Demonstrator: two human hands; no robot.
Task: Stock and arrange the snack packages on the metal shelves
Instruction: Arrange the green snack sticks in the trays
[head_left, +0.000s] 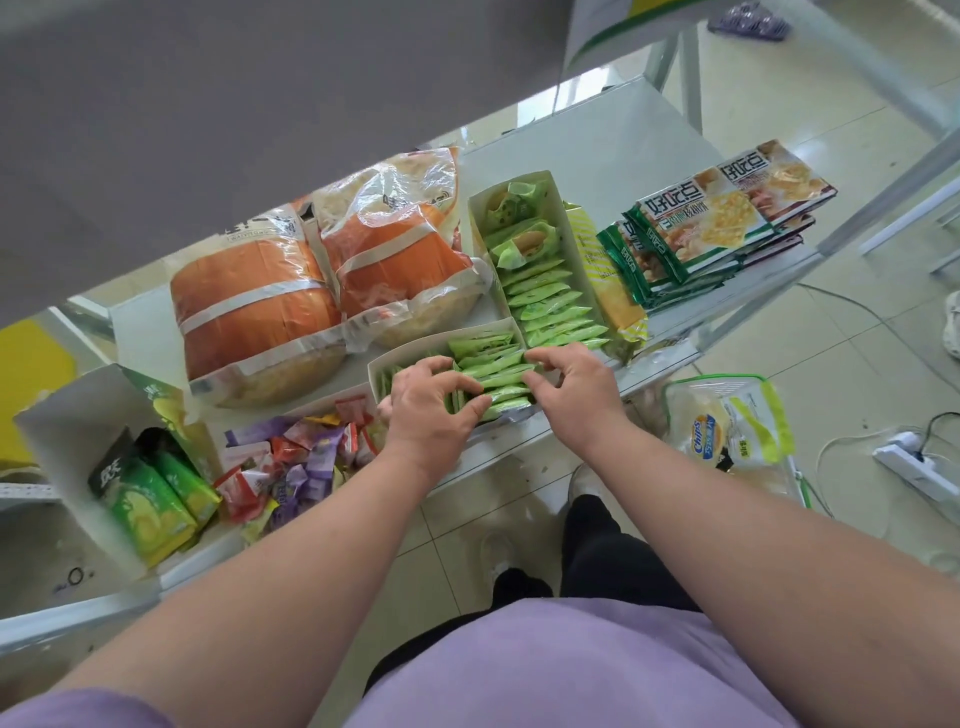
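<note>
Both grips were curled around green sachets (493, 371) in the near white box (384, 370) on the metal shelf (670, 156): left hand (434, 400), right hand (571, 387). At twelve o'clock stood a second box (558, 195); at ten o'clock, two orange bags (322, 291); at two o'clock, two cracker stacks (727, 218).

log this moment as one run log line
step: straightening green packets in near white box | left hand: pinching packets | right hand: fingering packets | shelf: second green box, orange bags behind
</note>
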